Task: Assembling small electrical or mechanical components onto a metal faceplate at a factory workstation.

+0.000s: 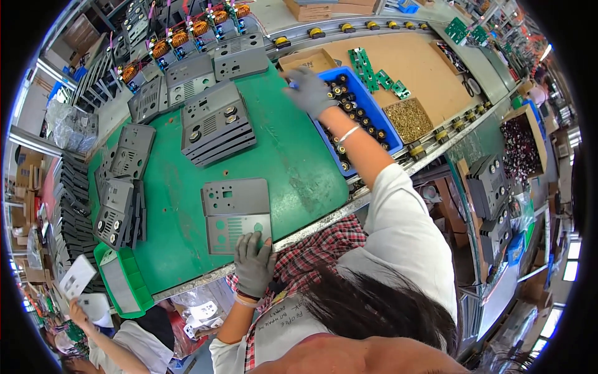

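A bent grey metal panel (238, 198) with round holes and slots lies on the green work mat (286, 149). My left hand (254, 265), in a grey glove, grips the panel's near edge, its fingertips on top. My right hand (309, 93), also gloved, is stretched out above the left rim of a blue tray (389, 131). Its fingers are apart, with nothing visible in them. Several black round parts with brass-coloured ends (358, 113) stand in that tray. Close to the right fingertips is a shallow cardboard box (308, 60).
Stacked grey panels (215, 121) stand at mid-mat, and others (118, 212) lie at the left. Circuit boards with copper coils (179, 38) line the back. Right of the tray are green circuit boards (361, 65) and a box of small brass pieces (408, 119). Another person's hand (78, 311) holds a panel at lower left.
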Demonstrator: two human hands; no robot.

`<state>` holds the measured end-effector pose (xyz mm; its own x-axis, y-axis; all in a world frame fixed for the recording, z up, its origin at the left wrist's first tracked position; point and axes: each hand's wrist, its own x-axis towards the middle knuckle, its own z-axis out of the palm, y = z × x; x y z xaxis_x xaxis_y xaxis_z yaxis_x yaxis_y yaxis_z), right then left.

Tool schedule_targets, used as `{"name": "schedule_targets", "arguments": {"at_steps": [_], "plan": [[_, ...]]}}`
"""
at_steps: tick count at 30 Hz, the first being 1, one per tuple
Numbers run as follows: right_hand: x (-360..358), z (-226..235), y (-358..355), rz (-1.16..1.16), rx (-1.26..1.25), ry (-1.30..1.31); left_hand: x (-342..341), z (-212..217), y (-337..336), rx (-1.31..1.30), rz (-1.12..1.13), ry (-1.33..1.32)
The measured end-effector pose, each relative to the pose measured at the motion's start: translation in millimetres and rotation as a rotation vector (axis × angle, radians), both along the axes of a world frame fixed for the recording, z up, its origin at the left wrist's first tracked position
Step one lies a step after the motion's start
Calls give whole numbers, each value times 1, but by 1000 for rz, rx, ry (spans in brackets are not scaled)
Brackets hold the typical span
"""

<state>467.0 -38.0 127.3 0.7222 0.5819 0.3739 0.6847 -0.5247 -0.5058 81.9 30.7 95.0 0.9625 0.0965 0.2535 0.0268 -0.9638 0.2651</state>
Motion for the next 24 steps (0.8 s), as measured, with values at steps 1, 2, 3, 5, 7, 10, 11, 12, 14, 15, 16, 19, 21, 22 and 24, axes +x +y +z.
{"name": "schedule_targets", "arguments": {"at_steps": [1, 2, 3, 5, 7, 10, 11, 12, 14, 15, 16, 19, 21, 22, 24], "plan": [[26, -19, -24, -134, -199, 51, 0, -1, -3, -1, -3, -2], [24, -16, -41, -135, -392, 125, -1, -4, -4, -7, 39, -11], [33, -28, -56, -54, -532, 114, -1, -7, -6, -15, 75, -25], [37, -55, -57, 19, -643, 33, -1, -12, -7, 7, 122, -65], [33, -66, -46, -43, -595, 62, -1, -14, -10, -16, 167, -97], [36, -64, -45, -60, -563, 45, 3, -10, -11, -62, 222, -75], [34, -59, -41, -59, -583, 51, 1, -10, -10, -98, 229, -64], [42, -65, -48, -29, -593, -11, 2, -12, -11, -84, 231, -104], [44, -60, -39, -93, -656, 82, -2, -10, -10, -79, 268, -112], [44, -55, -33, -122, -682, 135, -3, -9, -9, -74, 270, -115], [41, -50, -26, -87, -680, 115, -6, -9, -9, -69, 309, -125], [33, -46, -7, -132, -610, 237, -13, -11, -8, -33, 365, -168], [50, -72, -19, -110, -458, 111, -11, -15, -8, 8, 313, -186], [58, -79, -26, -133, -457, 201, -13, -25, -8, -33, 263, -174], [48, -73, -28, 56, -154, 353, -16, -35, -7, -23, 267, -231]]}}
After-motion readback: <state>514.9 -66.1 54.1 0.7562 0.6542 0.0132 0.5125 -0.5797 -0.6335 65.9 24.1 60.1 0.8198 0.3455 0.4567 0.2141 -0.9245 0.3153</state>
